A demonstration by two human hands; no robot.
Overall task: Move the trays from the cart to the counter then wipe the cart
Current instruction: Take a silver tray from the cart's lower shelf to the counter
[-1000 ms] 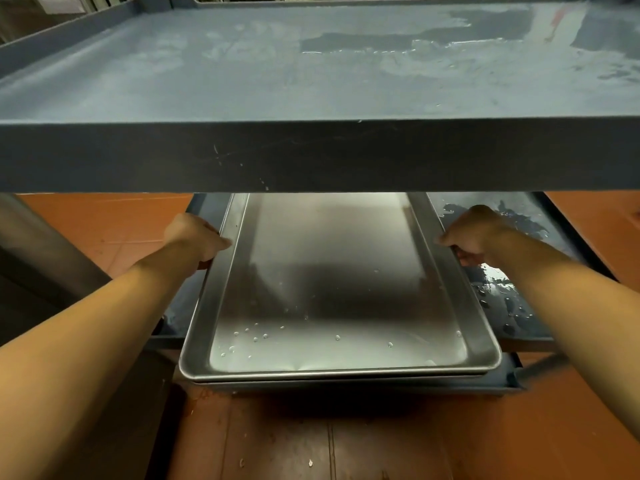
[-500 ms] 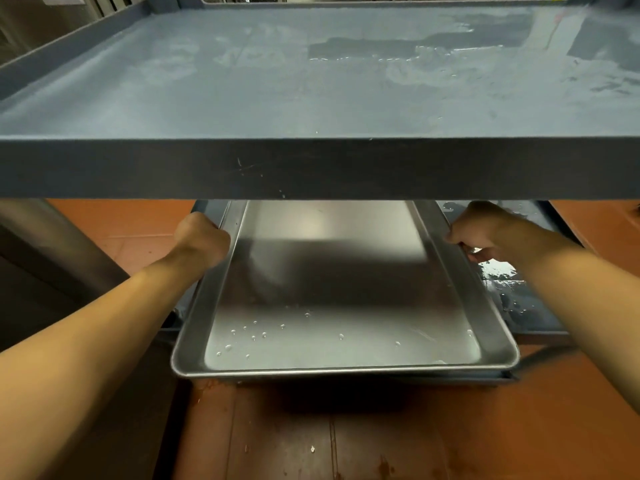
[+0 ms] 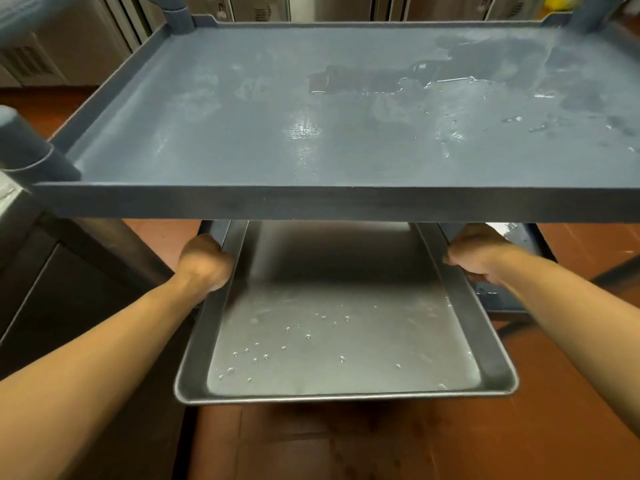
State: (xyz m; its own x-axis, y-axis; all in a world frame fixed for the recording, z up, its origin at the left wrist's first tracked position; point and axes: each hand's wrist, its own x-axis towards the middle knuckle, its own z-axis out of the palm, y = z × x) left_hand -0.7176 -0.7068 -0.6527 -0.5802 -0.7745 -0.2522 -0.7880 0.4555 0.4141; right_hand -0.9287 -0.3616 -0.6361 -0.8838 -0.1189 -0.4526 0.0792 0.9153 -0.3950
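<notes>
Top shelf of cart [image 3: 346, 109]: wet, bare across the middle of the frame, open from above; raised rim on all sides, corner posts at upper left and far left. Gap under its front edge [image 3: 346, 204]: low, filled centre by tray [image 3: 339, 341], with left hand [image 3: 204, 261] and right hand [image 3: 474, 252] on the long rims. Lower shelf [image 3: 498, 299], right of tray: narrow wet strip, possibly clear. Red floor [image 3: 346, 441], lower frame: open.

Two bare forearms reach forward from the bottom corners, the left from about eight o'clock, the right from about four o'clock. The left hand [image 3: 205, 261] is curled closed, knuckles up, gripping an edge. The right hand [image 3: 476, 251] mirrors it, fingers wrapped under, wrist straight. The hands are well apart.
</notes>
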